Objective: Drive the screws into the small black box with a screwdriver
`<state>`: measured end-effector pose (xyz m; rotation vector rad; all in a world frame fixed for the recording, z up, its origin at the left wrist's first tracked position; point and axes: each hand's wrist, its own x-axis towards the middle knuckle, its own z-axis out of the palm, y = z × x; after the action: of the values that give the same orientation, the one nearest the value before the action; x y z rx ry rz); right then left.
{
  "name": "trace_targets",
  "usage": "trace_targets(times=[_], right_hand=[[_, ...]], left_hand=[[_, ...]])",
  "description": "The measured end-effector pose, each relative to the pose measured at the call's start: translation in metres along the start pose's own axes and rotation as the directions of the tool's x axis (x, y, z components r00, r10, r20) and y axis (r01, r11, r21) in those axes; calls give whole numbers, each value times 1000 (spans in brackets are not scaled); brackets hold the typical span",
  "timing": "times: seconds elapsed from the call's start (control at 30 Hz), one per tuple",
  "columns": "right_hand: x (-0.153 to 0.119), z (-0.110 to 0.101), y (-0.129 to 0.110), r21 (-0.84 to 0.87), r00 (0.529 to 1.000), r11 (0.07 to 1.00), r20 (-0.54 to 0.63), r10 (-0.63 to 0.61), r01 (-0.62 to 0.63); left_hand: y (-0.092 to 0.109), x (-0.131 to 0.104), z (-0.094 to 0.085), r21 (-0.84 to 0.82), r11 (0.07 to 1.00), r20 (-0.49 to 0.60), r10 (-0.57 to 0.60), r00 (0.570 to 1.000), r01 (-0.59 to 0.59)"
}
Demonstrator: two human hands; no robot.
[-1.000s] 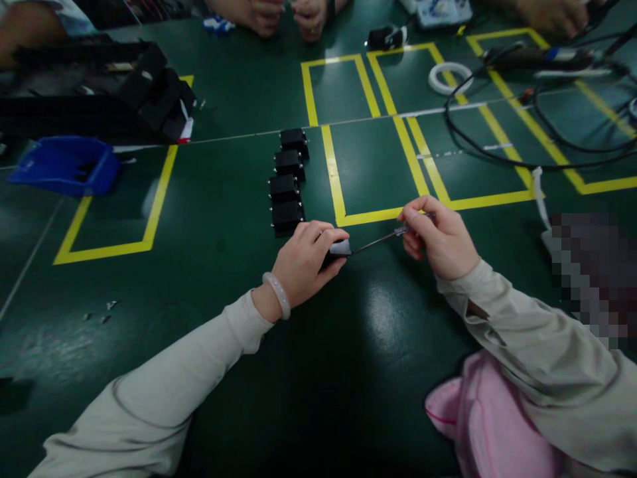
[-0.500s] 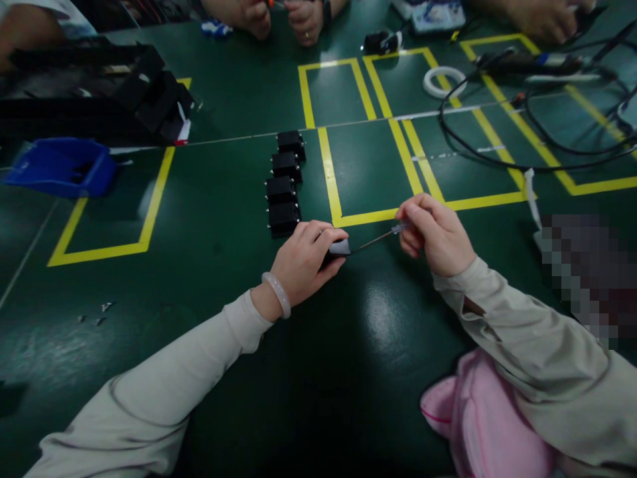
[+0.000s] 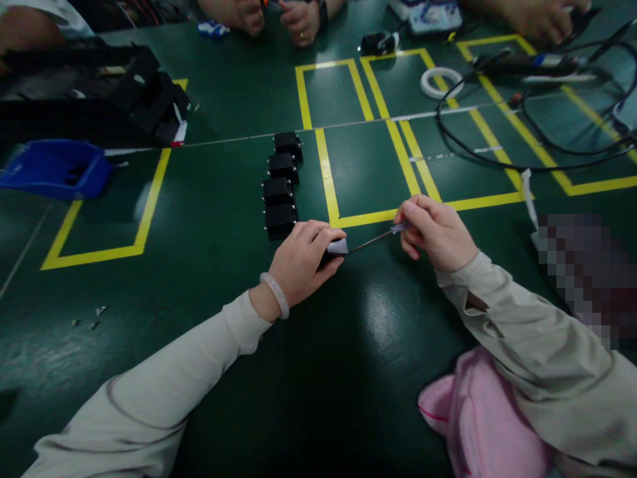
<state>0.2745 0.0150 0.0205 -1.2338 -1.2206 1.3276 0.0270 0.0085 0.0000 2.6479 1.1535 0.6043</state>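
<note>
My left hand [image 3: 306, 259] is closed around a small black block [image 3: 337, 247] with a pale grey face, holding it on the green table. Most of this block is hidden by my fingers. My right hand [image 3: 432, 232] grips the clear handle of a screwdriver [image 3: 371, 242]. Its thin shaft slants down to the left, and the tip meets the right end of the block. Just beyond my left hand stand several similar black blocks [image 3: 279, 189] in a column, with small shiny screws at their sides.
Several loose screws [image 3: 94, 317] lie at the left. A blue bin [image 3: 60, 169] and a black frame [image 3: 99, 99] stand farther back. White tape roll [image 3: 441, 83] and black cable [image 3: 497, 162] lie at the right, a pink cloth item [image 3: 482, 411] near my right arm. Co-workers' hands [image 3: 301, 20] are across the table.
The view has shifted very slightly. Both hands keep their holds, and the screwdriver tip stays at the block's end.
</note>
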Motion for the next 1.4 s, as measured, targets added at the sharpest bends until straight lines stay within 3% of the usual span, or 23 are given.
trace_targets(times=[0.73,1.4], right_hand=[[0,1,2,81,1000,997,-18,23,-21],[-1,2,1,31,1000,999,-19,-8,9]], left_hand=[[0,-1,0,-34,999,-8,-20,1000,19],[1,-2,0,-26,1000,-19,-14,1000,13]])
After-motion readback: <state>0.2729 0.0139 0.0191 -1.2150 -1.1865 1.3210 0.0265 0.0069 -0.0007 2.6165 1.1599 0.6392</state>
